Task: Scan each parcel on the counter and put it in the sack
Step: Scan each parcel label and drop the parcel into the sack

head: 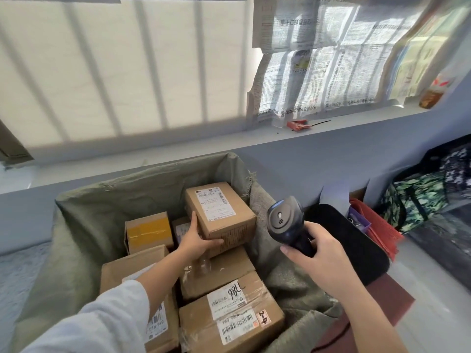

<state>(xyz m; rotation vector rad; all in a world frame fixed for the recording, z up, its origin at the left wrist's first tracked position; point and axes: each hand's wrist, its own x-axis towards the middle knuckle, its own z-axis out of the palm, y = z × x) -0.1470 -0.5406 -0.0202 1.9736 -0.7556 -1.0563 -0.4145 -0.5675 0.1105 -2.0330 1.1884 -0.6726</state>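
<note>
Brown cardboard parcel [221,212] in left hand [195,242] fingers over grey-green woven sack [84,225]; right hand [321,253] fingers hold black handheld scanner [283,217]. 1-handed grip may slip.

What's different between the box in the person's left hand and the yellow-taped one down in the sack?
The held box carries a white printed label on top; the yellow-taped box shows a wide yellow band and no visible label. The left hand grips the held box over other parcels; the yellow-taped box rests untouched in the sack. Both are brown cardboard.
</note>
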